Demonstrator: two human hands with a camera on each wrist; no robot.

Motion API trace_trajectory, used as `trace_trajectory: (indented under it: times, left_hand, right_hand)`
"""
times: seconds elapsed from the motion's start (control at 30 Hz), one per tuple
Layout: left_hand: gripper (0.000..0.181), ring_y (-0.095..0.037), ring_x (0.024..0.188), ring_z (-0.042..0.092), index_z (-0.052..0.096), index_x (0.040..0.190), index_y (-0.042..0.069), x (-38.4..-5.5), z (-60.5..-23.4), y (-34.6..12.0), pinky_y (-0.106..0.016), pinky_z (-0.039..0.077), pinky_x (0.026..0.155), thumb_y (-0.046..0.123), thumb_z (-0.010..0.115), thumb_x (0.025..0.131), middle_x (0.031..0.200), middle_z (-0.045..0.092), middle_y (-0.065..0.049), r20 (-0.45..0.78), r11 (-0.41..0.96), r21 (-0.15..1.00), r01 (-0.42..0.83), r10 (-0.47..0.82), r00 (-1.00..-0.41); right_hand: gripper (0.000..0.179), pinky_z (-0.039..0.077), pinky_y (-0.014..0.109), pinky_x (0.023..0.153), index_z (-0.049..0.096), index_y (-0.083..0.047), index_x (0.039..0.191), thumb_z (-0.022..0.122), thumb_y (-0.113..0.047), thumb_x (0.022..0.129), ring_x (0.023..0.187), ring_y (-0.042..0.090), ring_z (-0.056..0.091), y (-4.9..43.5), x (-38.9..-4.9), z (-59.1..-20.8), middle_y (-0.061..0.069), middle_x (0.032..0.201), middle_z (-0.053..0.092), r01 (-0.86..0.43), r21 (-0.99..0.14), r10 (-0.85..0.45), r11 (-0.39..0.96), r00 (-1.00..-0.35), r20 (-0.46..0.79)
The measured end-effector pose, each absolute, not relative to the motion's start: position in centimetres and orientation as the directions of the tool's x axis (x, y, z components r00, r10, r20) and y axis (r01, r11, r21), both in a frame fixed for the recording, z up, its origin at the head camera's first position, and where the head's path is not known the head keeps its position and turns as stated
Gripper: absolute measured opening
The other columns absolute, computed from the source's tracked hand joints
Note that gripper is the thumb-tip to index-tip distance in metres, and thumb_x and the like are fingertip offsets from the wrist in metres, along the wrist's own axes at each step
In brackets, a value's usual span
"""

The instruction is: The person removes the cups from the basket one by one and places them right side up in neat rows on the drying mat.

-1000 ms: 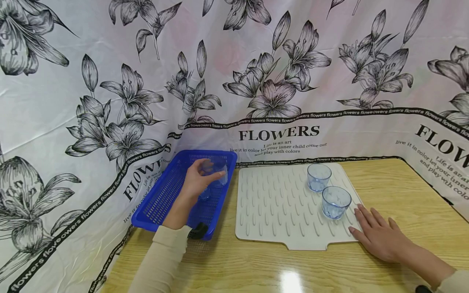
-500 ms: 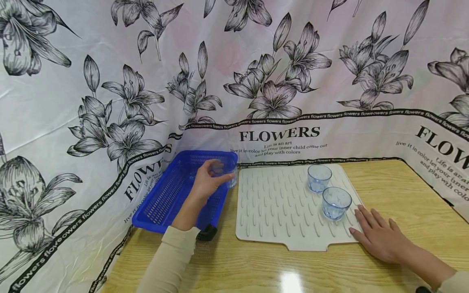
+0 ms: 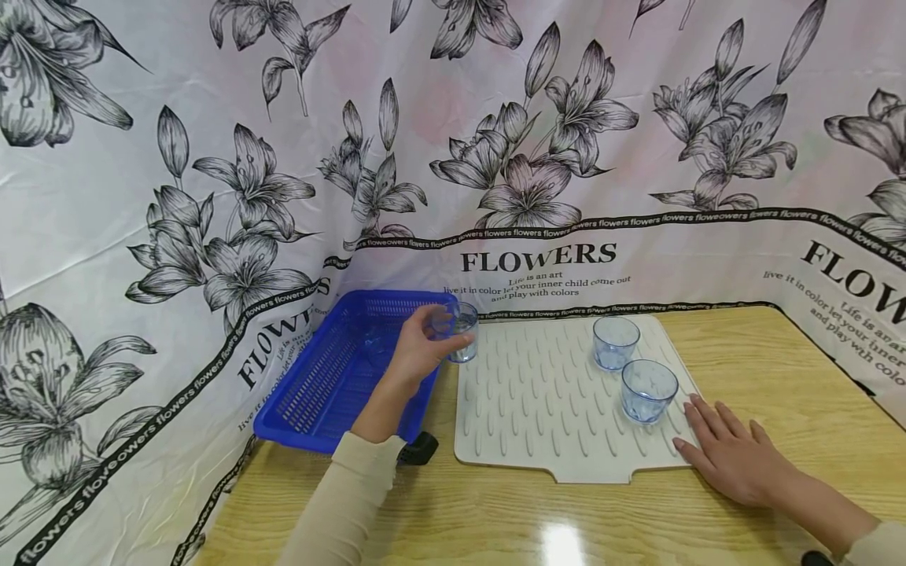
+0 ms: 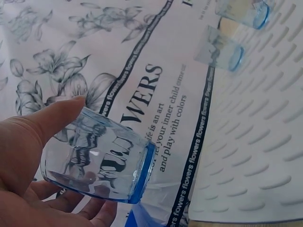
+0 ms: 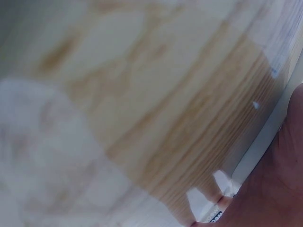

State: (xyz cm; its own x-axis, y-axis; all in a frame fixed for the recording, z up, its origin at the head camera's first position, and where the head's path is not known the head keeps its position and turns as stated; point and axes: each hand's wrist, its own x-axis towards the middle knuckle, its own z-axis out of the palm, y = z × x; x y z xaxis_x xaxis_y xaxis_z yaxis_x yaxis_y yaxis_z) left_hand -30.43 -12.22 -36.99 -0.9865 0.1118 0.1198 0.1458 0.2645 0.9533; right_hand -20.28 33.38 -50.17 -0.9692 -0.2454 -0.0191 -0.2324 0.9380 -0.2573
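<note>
My left hand (image 3: 416,346) pinches a clear bluish drinking glass (image 3: 463,334) between thumb and fingers, over the gap between the blue basket (image 3: 414,420) and the white ridged mat (image 3: 538,393). The left wrist view shows that glass (image 4: 102,161) close up, its thick blue base pointing away from the palm. Two similar glasses stand upright on the mat's right side, a rear glass (image 3: 616,343) and a front glass (image 3: 648,391). My right hand (image 3: 739,456) lies flat with fingers extended, fingertips at the mat's right edge beside the front glass.
In the basket a faint transparent shape (image 3: 373,339) shows, perhaps another glass. A flower-printed cloth (image 3: 538,181) hangs behind and to the left of the wooden table (image 3: 495,519). The right wrist view is mostly blurred wood grain.
My left hand has carried the glass rightward from above the basket, past its right rim, to the mat's left edge. The right hand and the two standing glasses have stayed put.
</note>
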Motion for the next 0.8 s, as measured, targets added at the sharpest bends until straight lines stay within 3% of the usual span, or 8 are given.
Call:
trace_trajectory:
  times: [0.3, 0.57, 0.8]
  left_hand:
    - [0.078, -0.032, 0.129, 0.051, 0.047, 0.15, 0.01, -30.6, -37.3, -11.0, -0.048, 0.048, 0.1, 0.024, 0.087, 0.084, 0.142, 0.055, -0.009, 0.11, 0.296, 0.945, 0.135, 0.099, -0.989]
    - [0.083, -0.027, 0.113, 0.055, 0.045, 0.152, 0.011, -30.6, -37.4, -10.1, -0.04, 0.052, 0.088, 0.023, 0.088, 0.083, 0.138, 0.058, -0.011, 0.103, 0.279, 0.951, 0.131, 0.114, -0.988]
    - [0.082, -0.027, 0.111, 0.057, 0.045, 0.151, 0.009, -30.5, -37.5, -9.3, -0.04, 0.053, 0.089, 0.022, 0.088, 0.083, 0.136, 0.057, -0.011, 0.114, 0.268, 0.953, 0.145, 0.126, -0.985]
  right_hand:
    - [0.079, 0.013, 0.083, 0.103, 0.029, 0.011, 0.155, 0.04, -0.052, 0.108, 0.143, 0.061, 0.02, 33.4, -20.3, -50.1, 0.033, 0.161, 0.023, -0.23, -0.256, -0.243, 0.939, -0.97, -0.018]
    - [0.08, 0.012, 0.083, 0.103, 0.029, 0.011, 0.155, 0.04, -0.053, 0.108, 0.143, 0.061, 0.02, 33.4, -20.2, -50.3, 0.033, 0.161, 0.024, -0.226, -0.256, -0.239, 0.94, -0.971, -0.021]
    - [0.08, 0.013, 0.083, 0.103, 0.029, 0.011, 0.155, 0.04, -0.053, 0.108, 0.143, 0.061, 0.02, 33.4, -20.2, -50.3, 0.033, 0.161, 0.024, -0.228, -0.253, -0.24, 0.94, -0.971, -0.019]
